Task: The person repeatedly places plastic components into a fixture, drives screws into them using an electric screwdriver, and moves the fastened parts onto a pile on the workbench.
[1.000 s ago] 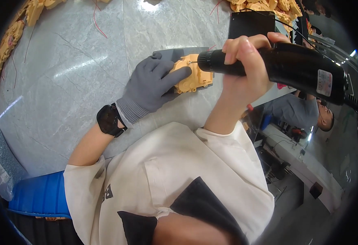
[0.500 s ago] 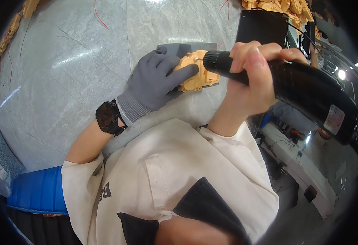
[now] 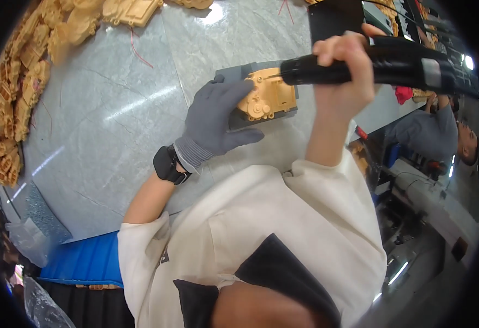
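A yellow-orange plastic housing (image 3: 275, 95) with round bosses sits in a dark grey holding block (image 3: 234, 72) on the table. My left hand (image 3: 212, 112), in a grey knit glove, lies along the housing's left side. Its index fingertip rests on or just over the edge, while the thumb stretches apart below the block. Bare fingers of my right hand (image 3: 349, 65) wrap around a black electric screwdriver (image 3: 384, 61). That tool is held nearly level, its nose over the housing's upper part and its thin bit pointing left. Whether the bit touches a screw cannot be made out.
More yellow-orange housings (image 3: 34, 82) are heaped along the table's far left edge. A black box (image 3: 332, 24) stands at the far right. Thin red wires (image 3: 138, 52) lie on the table. A blue crate (image 3: 84, 259) is at lower left; a co-worker (image 3: 430, 131) sits at right.
My left thumb has come off the housing and spread away. The screwdriver's body has swung up to a more level pose. The view has shifted, showing more of the heaped housings.
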{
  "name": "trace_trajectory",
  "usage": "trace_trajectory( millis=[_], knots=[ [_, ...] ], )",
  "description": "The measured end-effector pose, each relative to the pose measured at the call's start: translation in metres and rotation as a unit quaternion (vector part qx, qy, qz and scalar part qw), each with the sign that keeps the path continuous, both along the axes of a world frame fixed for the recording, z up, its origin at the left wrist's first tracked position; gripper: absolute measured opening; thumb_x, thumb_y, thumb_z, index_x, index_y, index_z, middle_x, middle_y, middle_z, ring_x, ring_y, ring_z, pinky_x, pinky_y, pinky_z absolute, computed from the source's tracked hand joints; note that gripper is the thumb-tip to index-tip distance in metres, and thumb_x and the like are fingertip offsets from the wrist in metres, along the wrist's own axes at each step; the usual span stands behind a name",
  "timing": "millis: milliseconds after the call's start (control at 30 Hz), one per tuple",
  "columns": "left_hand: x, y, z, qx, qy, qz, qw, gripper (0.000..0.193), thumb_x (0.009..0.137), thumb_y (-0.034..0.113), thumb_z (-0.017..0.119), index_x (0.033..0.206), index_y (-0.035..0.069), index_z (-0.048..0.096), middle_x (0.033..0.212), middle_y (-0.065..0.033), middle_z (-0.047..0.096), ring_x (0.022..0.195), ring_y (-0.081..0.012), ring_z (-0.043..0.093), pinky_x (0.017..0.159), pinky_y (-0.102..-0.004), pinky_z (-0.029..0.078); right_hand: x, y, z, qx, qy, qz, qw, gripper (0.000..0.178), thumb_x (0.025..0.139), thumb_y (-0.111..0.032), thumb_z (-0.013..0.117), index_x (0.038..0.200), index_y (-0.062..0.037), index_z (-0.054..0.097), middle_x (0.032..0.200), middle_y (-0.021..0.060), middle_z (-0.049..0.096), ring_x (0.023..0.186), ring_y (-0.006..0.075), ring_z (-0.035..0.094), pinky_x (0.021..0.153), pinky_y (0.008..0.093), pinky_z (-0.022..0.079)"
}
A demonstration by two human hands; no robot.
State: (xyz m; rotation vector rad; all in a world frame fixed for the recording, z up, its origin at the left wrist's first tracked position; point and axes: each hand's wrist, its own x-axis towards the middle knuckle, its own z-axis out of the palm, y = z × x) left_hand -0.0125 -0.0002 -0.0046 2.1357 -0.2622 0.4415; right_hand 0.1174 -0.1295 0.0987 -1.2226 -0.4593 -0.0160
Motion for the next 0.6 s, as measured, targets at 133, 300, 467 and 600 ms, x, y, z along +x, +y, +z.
trace_trajectory(
  millis=[133, 300, 467, 600],
  knots=[
    [0.005, -0.016, 0.024, -0.213, 0.129, 0.084, 0.965, 0.081, 0.064, 0.04, 0.074, 0.127, 0.003, 0.039, 0.098, -0.015, 0.059, 0.087, -0.0314, 0.057, 0.082, -0.0403, 0.046, -0.004, -0.073, 0.033, 0.054, -0.114, -0.012, 0.992, 0.037, 0.089, -0.032, 0.043, 0.116, -0.0073, 0.042, 0.072, 0.0073, 0.052, 0.062, 0.0203, 0.048, 0.068, 0.0409, 0.039],
    [0.036, -0.009, 0.038, -0.206, 0.358, 0.068, 0.908, 0.085, 0.067, 0.036, 0.074, 0.131, 0.0, 0.031, 0.105, -0.0182, 0.057, 0.098, -0.029, 0.057, 0.083, -0.0365, 0.048, -0.019, -0.097, 0.011, 0.021, -0.128, -0.065, 0.989, 0.04, 0.089, -0.032, 0.044, 0.118, -0.0058, 0.038, 0.073, 0.008, 0.053, 0.062, 0.0208, 0.049, 0.069, 0.0418, 0.038],
    [0.005, 0.043, 0.121, -0.848, 0.162, -0.064, 0.5, 0.054, 0.08, 0.014, 0.06, 0.127, -0.001, 0.036, 0.11, -0.0158, 0.051, 0.101, -0.0247, 0.053, 0.086, -0.037, 0.048, -0.029, -0.107, 0.027, 0.109, -0.096, -0.207, 0.967, 0.041, 0.083, -0.016, 0.05, 0.116, 0.0008, 0.035, 0.068, 0.0076, 0.049, 0.056, 0.0179, 0.047, 0.059, 0.0355, 0.041],
    [-0.073, 0.159, 0.188, -0.804, 0.001, -0.247, 0.54, 0.04, 0.084, 0.011, 0.056, 0.12, 0.001, 0.042, 0.109, -0.0125, 0.052, 0.099, -0.0228, 0.053, 0.089, -0.0364, 0.045, -0.02, -0.085, 0.02, 0.099, -0.097, -0.167, 0.976, 0.039, 0.082, -0.013, 0.048, 0.116, 0.0013, 0.036, 0.067, 0.0071, 0.048, 0.056, 0.0169, 0.047, 0.061, 0.0343, 0.041]
  ],
)
